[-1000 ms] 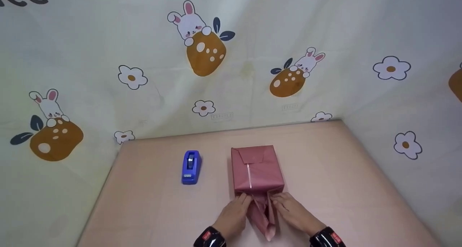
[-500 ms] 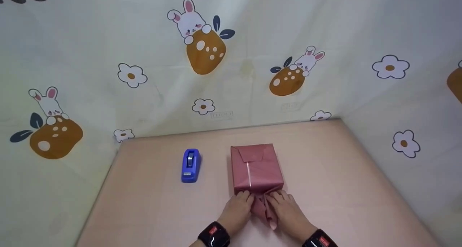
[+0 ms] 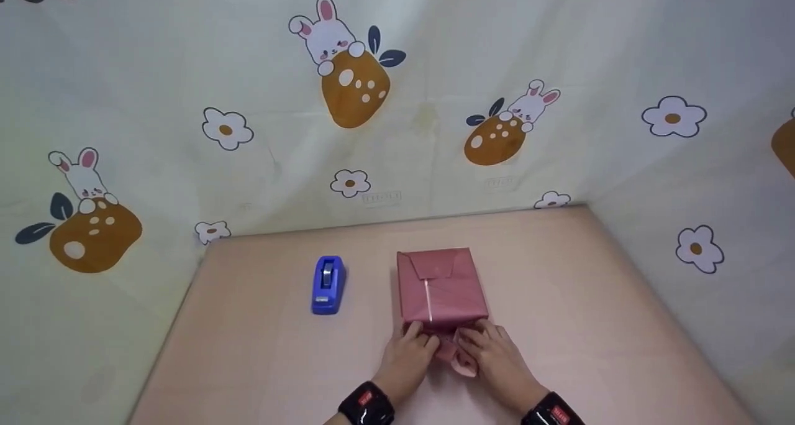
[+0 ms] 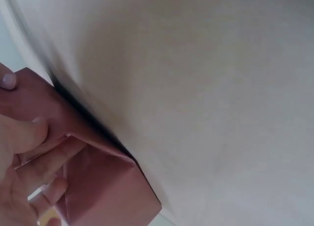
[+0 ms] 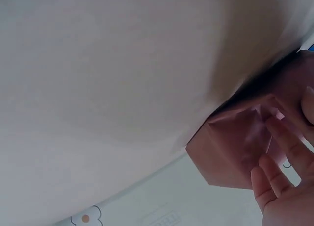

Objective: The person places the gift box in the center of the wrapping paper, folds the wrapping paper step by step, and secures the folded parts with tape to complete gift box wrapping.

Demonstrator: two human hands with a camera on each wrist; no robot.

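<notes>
A box wrapped in dull-red wrapping paper (image 3: 442, 294) lies on the table, with a pale strip down its top. At its near end the loose paper end (image 3: 463, 361) is bunched and folded between both hands. My left hand (image 3: 407, 356) pinches the left side of that end; in the left wrist view its fingers reach inside a paper fold (image 4: 98, 172), with the thumb on the outer layer. My right hand (image 3: 497, 356) pinches the right side. The right wrist view has its fingertips inside the tucked paper (image 5: 245, 133). The box's underside is hidden.
A blue tape dispenser (image 3: 328, 285) stands on the table to the left of the box. The pinkish table (image 3: 261, 350) is bordered at the back and sides by a pale curtain (image 3: 428, 145) printed with rabbits and flowers. Each wrist wears a black band (image 3: 366, 403).
The long paper end has been drawn in and crumpled shorter against the box. Both hands have moved a little forward and closer to the box's near side. The tape dispenser stays put.
</notes>
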